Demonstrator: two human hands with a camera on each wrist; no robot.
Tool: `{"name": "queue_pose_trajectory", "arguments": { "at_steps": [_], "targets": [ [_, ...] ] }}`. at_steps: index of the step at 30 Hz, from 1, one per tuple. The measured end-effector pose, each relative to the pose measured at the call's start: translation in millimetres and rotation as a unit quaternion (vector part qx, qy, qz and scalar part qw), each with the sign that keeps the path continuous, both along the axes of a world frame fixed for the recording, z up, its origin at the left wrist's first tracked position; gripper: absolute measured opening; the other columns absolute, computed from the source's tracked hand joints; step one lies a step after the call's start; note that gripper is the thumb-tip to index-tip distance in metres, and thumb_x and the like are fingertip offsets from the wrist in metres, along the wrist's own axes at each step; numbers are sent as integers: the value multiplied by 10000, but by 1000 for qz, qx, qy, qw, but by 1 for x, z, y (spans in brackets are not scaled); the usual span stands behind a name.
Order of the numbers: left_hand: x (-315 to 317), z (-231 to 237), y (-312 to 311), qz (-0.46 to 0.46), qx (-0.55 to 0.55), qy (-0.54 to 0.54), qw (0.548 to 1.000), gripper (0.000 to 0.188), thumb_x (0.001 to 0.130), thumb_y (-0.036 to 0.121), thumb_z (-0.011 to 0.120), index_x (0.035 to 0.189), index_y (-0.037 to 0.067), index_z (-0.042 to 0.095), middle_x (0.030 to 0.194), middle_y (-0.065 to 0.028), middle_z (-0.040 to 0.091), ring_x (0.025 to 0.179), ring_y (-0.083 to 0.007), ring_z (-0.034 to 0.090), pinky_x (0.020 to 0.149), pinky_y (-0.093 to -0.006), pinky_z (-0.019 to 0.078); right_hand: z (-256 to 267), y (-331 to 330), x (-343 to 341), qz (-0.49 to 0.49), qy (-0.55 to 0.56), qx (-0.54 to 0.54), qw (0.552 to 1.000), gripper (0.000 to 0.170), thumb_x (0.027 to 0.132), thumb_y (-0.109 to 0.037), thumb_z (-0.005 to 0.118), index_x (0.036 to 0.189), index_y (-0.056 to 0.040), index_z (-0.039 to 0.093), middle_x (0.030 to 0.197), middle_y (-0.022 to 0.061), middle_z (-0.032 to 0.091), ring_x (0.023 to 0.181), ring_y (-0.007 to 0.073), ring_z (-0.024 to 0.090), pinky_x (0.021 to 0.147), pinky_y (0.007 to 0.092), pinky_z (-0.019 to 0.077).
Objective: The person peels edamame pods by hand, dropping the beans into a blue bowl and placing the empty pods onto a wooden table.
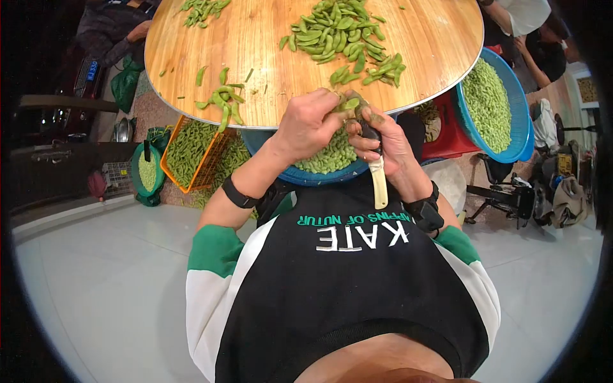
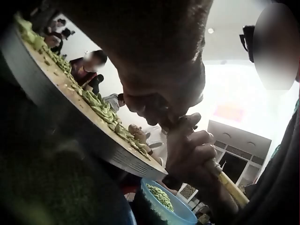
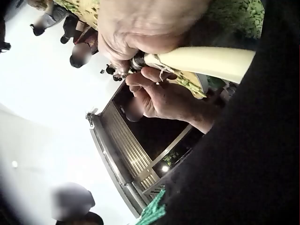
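Over the near edge of a round wooden table, my left hand (image 1: 313, 118) pinches a green soybean pod (image 1: 350, 103) between thumb and fingers. My right hand (image 1: 391, 137) meets it there, fingers curled round a knife with a cream handle (image 1: 380, 185) and a dark wrapped part by the grip. The handle points back toward my chest; the blade is hidden by the fingers. In the right wrist view the cream handle (image 3: 206, 61) passes below the right palm, with the left hand (image 3: 173, 98) close by. Shelled green beans (image 1: 329, 161) fill a blue basin below both hands.
Piles of pods (image 1: 335, 32) and loose pods (image 1: 223, 99) lie on the wooden table (image 1: 268, 38). An orange crate (image 1: 167, 159) of pods stands left, a blue basin (image 1: 525, 131) of shelled beans right. Other people sit round the table.
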State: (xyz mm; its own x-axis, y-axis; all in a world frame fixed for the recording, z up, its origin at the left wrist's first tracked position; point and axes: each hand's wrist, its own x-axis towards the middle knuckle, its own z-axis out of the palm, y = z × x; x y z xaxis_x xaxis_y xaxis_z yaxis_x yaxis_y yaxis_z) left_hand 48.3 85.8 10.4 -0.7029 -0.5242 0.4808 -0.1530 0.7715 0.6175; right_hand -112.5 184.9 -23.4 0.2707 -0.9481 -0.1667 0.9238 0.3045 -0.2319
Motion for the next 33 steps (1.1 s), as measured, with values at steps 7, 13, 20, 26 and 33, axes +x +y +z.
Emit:
{"name": "queue_pose_trajectory", "arguments": {
  "at_steps": [7,13,20,26,33],
  "targets": [
    [-11,-3,15,-26,434,147,888,133,864,66,580,877,-48,646,684,-21,598,565,-70,507,492,-239,384,18,2,7,-68,188,-1,980,324,945,-164,549,1249,-54,539,842,87,619,497,79,443,372,179,329],
    [-1,-14,2,-35,611,110,783,163,898,105,532,928,-15,639,699,-22,613,559,-71,552,416,-207,331,15,1,-2,-23,223,27,974,376,944,-171,543,1292,-42,487,807,89,599,472,76,398,372,178,321],
    [7,-22,-6,-76,735,80,669,159,926,147,538,898,4,602,669,-47,577,526,-79,518,406,-204,294,2,3,-14,26,204,36,978,356,950,-159,522,1274,-11,504,766,88,584,455,65,396,365,175,312],
    [3,-28,4,-77,676,68,729,167,953,119,505,897,-3,604,727,-47,607,539,-64,517,425,-207,381,6,7,-7,-111,543,-26,832,304,920,-113,576,1196,11,560,804,14,606,525,34,460,450,168,343],
    [3,-23,12,-38,538,-39,841,157,942,114,518,885,-1,607,709,-15,608,549,-40,509,461,-188,408,-8,-4,-3,-213,690,-115,682,200,832,-87,647,987,16,576,726,78,616,618,138,531,585,277,456]
  ]
}}
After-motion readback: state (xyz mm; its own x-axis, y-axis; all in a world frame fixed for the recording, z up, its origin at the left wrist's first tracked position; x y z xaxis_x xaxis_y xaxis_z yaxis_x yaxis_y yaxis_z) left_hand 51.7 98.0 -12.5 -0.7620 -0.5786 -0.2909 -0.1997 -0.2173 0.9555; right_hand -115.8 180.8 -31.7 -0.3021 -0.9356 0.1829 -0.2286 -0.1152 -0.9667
